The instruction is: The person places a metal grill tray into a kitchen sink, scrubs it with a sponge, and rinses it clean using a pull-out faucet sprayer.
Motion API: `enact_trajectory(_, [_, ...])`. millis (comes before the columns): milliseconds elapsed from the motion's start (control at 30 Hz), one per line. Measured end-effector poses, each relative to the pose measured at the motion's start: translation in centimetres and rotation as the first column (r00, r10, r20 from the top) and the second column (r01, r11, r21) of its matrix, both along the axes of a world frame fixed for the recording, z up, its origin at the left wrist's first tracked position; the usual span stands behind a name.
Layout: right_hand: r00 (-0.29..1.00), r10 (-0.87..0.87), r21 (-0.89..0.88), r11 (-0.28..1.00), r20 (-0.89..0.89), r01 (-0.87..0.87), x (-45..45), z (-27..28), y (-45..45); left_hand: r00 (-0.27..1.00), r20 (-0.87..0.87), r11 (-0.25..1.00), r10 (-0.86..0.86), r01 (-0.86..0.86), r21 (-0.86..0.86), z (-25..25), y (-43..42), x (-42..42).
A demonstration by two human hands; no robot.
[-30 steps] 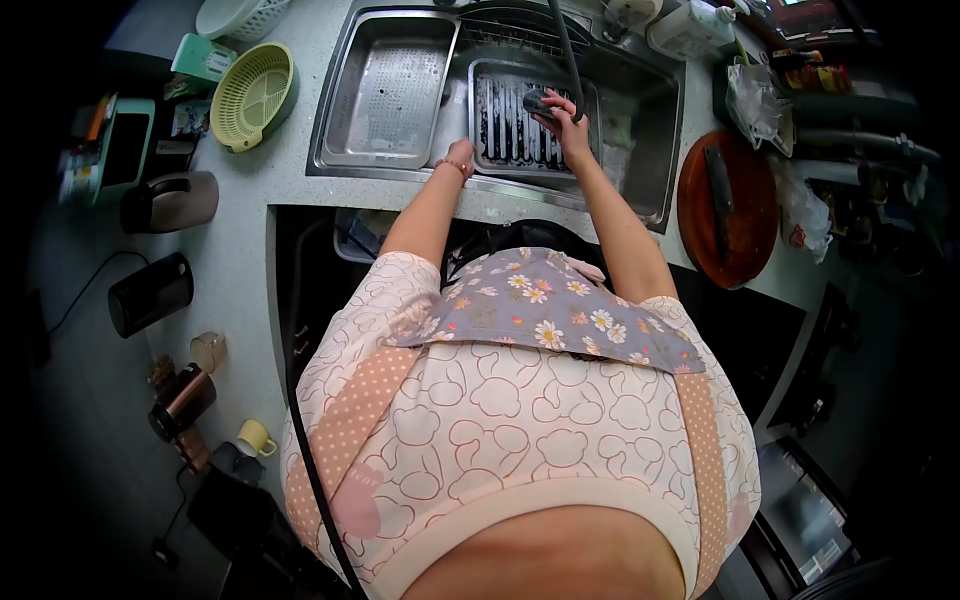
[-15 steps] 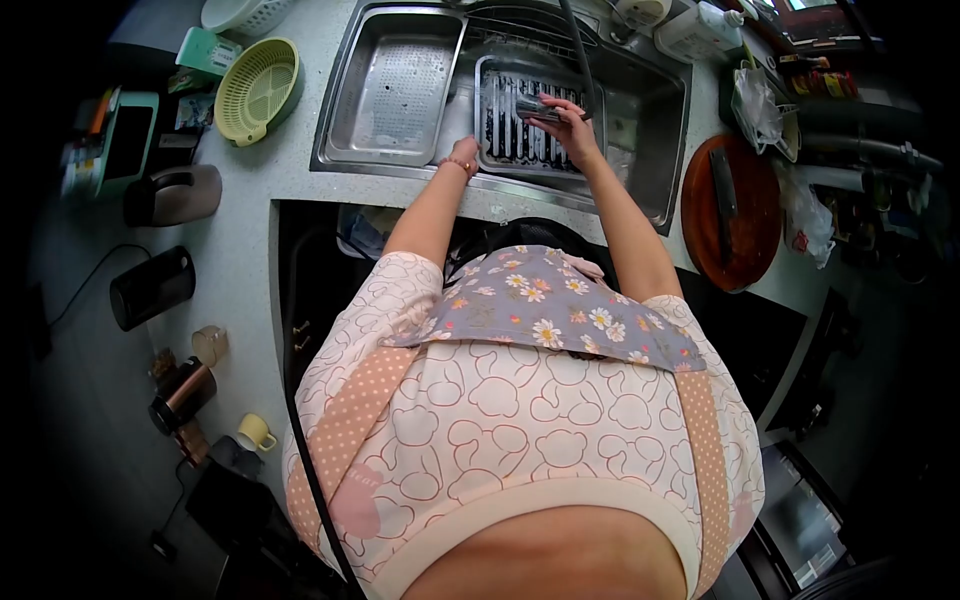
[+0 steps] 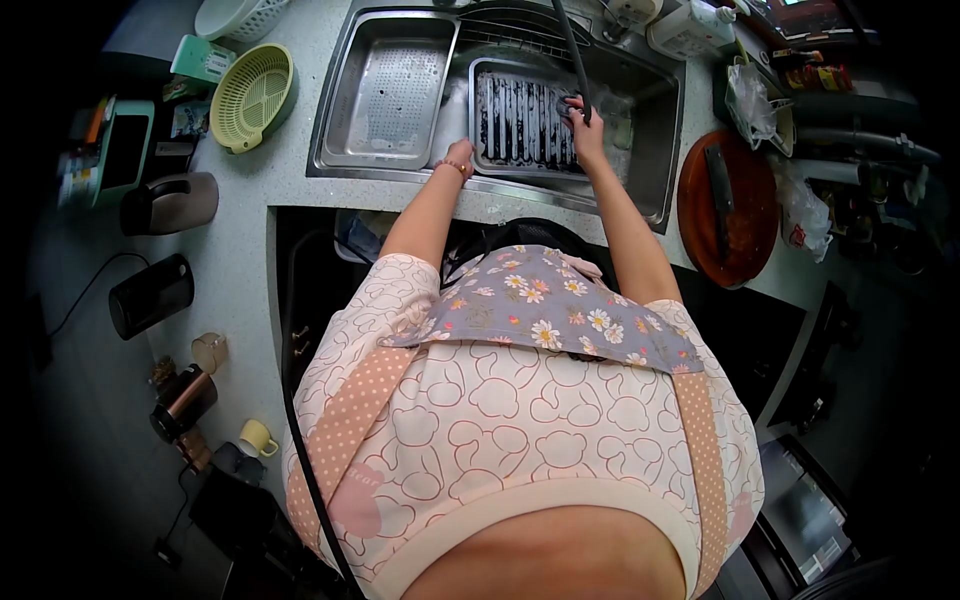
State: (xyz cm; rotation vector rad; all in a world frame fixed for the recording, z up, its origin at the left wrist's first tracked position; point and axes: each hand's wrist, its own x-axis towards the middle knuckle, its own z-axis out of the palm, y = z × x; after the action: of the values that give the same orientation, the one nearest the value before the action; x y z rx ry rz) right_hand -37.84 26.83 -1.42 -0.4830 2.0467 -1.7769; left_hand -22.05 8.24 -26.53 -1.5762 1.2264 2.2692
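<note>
A ridged metal tray (image 3: 525, 115) with dark wet patches lies in the sink. My left hand (image 3: 458, 157) is closed at the tray's front left corner, its fingers partly hidden. At the tray's right side, my right hand (image 3: 586, 125) grips a dark grey scouring pad (image 3: 566, 106), mostly covered by the fingers. The black faucet hose (image 3: 576, 55) passes in front of part of that hand. A perforated steel pan (image 3: 392, 95) sits to the left, over the sink's left part.
The steel sink (image 3: 655, 150) surrounds the trays, with a wire rack (image 3: 515, 38) behind. Left on the counter are a green colander (image 3: 255, 95) and a dark pitcher (image 3: 170, 203). A round cutting board (image 3: 745, 220) bearing a cleaver (image 3: 719, 190) lies right; a white bottle (image 3: 690, 30) stands behind.
My right hand has moved right with the scouring pad, from above the tray's ridges to its right edge. My left hand stays at the corner. The view has shifted slightly.
</note>
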Motion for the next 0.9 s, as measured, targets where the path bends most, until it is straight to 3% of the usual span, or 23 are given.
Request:
enact_trajectory(100, [0.899, 0.163, -0.343, 0.939, 0.407, -0.014, 2.7, 1.7, -1.2, 0.994, 0.062, 0.994, 0.085, -0.089, 0.068, 4.6, 0.7, 0.2])
enact_trajectory(167, [0.724, 0.402, -0.418, 0.892, 0.560, -0.172, 3.1, 1.9, -1.1, 0.991, 0.005, 0.985, 0.131, -0.130, 0.117, 7.0, 0.8, 0.3])
enact_trajectory(200, [0.667, 0.496, -0.434, 0.858, 0.556, -0.276, 3.4, 2.3, -1.1, 0.988, -0.023, 0.979, 0.154, -0.149, 0.141, 7.5, 0.8, 0.3])
enact_trajectory(300, [0.610, 0.503, -0.319, 0.863, 0.612, -0.391, 4.0, 3.6, -0.4, 0.999, -0.035, 0.970, 0.028, -0.019, 0.243, 2.7, -0.4, 0.1])
enact_trajectory(333, [0.645, 0.457, -0.214, 0.882, 0.613, -0.420, 4.0, 3.2, -0.1, 0.997, -0.032, 0.969, 0.073, -0.063, 0.240, 2.3, -0.2, 0.0])
enact_trajectory(400, [0.821, 0.313, 0.191, 0.875, 0.477, -0.445, 3.3, 2.9, 0.2, 0.986, -0.026, 0.960, 0.163, -0.153, 0.234, 2.2, 0.0, 0.0])
enact_trajectory(433, [0.890, 0.261, 0.386, 0.829, 0.375, -0.406, 3.0, 2.9, 0.4, 0.995, 0.037, 0.981, 0.094, -0.099, 0.166, 2.6, 0.2, -0.2])
enact_trajectory(467, [0.967, 0.247, 0.612, 0.756, 0.064, -0.234, 2.8, 2.8, 0.6, 0.994, 0.104, 0.994, 0.029, -0.039, 0.101, 2.9, 0.5, -0.3])
enact_trajectory(500, [0.965, 0.224, 0.645, 0.759, -0.134, -0.087, 2.8, 2.7, 0.6, 0.984, 0.176, 0.999, -0.033, 0.026, 0.041, 3.8, 0.7, -0.3])
enact_trajectory(567, [0.842, 0.178, 0.619, 0.755, -0.510, 0.215, 2.5, 2.1, 0.6, 0.989, 0.142, 0.998, -0.045, 0.038, 0.053, 5.5, 0.6, 0.1])
enact_trajectory(600, [0.813, 0.136, 0.497, 0.843, -0.566, 0.205, 2.1, 1.9, 0.5, 0.991, 0.124, 0.997, -0.051, 0.044, 0.059, 5.9, 0.5, 0.2])
enact_trajectory(667, [0.934, 0.054, 0.189, 0.982, -0.354, 0.015, 0.8, -0.5, 0.0, 0.975, 0.104, 0.980, -0.194, 0.197, -0.015, 4.8, -0.1, 0.3])
enact_trajectory(700, [0.992, 0.047, -0.007, 0.999, -0.116, -0.048, 1.6, 1.0, -0.3, 0.959, 0.099, 0.961, -0.266, 0.272, -0.052, 4.3, -0.2, 0.3])
enact_trajectory(733, [0.990, 0.054, -0.205, 0.978, 0.131, -0.027, 2.3, 2.2, -0.6, 0.968, 0.088, 0.970, -0.235, 0.239, -0.036, 4.7, -0.1, 0.3])
enact_trajectory(833, [0.786, 0.413, -0.455, 0.870, 0.460, -0.191, 2.4, 2.8, -0.4, 0.993, 0.053, 0.992, -0.105, 0.102, 0.070, 3.6, -0.3, 0.1])
enact_trajectory(867, [0.729, 0.489, -0.451, 0.849, 0.479, -0.273, 2.4, 2.9, -0.5, 0.998, 0.041, 0.989, -0.039, 0.033, 0.144, 1.9, -0.5, -0.2])
enact_trajectory(900, [0.686, 0.488, -0.332, 0.872, 0.540, -0.359, 2.2, 3.2, -0.2, 0.999, 0.035, 0.975, 0.029, -0.036, 0.219, 1.8, -0.6, -0.3])
